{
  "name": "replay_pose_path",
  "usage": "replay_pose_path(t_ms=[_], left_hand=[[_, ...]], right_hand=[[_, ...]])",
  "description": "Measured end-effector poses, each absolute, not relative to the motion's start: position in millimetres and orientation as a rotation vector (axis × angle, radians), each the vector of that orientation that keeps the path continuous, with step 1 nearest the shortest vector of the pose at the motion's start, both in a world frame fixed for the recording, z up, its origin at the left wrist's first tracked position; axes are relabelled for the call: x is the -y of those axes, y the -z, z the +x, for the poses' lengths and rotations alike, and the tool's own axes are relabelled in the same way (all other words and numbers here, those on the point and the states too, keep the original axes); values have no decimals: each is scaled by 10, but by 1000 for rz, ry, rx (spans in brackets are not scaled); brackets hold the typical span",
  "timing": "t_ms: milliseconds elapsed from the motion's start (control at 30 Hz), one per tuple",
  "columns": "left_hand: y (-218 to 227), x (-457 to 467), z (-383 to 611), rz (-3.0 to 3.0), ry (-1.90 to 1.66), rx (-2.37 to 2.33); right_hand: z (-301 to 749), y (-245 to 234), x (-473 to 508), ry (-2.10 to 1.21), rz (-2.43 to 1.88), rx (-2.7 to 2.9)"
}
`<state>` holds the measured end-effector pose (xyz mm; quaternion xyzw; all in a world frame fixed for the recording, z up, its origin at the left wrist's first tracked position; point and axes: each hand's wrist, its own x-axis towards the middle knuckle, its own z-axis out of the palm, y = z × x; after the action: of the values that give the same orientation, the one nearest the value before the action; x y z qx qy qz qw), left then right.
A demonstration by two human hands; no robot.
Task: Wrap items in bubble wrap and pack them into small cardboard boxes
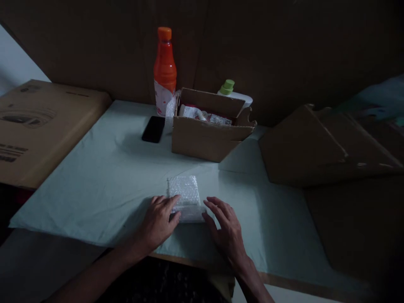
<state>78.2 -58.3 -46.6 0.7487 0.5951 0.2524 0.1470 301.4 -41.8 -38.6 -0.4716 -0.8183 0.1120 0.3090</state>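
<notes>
A sheet of clear bubble wrap (184, 189) lies on the cloth-covered table in front of me. Its near part forms a smoother folded or rolled band (191, 214). My left hand (160, 221) rests at the left side of the wrap, index finger on its top and thumb by the near band, fingers apart. On the other side, my right hand (225, 223) has its fingers spread, with the thumb and fingertips at the right end of the band. Neither hand is closed around the wrap. Whether anything lies inside the band cannot be made out.
An open cardboard box (202, 136) holding packets stands behind the wrap. Beside it are a black phone (153, 129), an orange-red bottle (165, 69) and a white bottle with a green cap (227, 87). Larger cartons flank the table, left (63, 126) and right (303, 147).
</notes>
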Motion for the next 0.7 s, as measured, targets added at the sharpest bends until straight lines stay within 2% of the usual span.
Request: replay_pose_path(t_ms=[67,200,433,700], left_hand=[[477,537,777,2195,-705,-1757],[447,607,760,2286,-859,-1612],[412,665,679,2198,-977,-1463],[535,288,632,2118,-943,-1764]], right_hand=[[3011,421,425,-213,-1176,2269],[2964,435,399,-272,-1061,2460],[2908,323,330,-724,-1131,2384],[2710,513,-96,-287,-1331,2423]])
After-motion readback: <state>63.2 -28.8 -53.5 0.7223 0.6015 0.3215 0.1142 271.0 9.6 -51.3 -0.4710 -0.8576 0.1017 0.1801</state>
